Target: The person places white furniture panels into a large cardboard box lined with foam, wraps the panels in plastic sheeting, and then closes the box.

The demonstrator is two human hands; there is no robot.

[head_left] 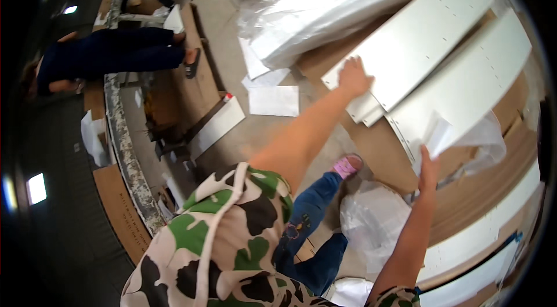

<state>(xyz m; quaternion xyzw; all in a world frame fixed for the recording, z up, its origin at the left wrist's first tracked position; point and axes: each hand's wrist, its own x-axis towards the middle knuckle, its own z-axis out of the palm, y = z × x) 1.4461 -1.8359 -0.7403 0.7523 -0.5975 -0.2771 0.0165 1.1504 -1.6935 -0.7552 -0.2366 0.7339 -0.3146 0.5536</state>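
Two stacks of long white panels with rows of small holes lie side by side on brown cardboard. My left hand rests on the near end of the left panel, with its fingers spread over the surface. At the near end of the right panel, my right hand is closed on a thin white sheet that stands up from the panel. Some of its fingers are hidden. Beside this hand, translucent packing film drapes over the cardboard.
Plastic-wrapped white panels lie beyond my left hand. A bundle of clear plastic sits by my legs. White sheets lie on the floor. Two other people stand at the left, one in dark clothing, near a long worn beam.
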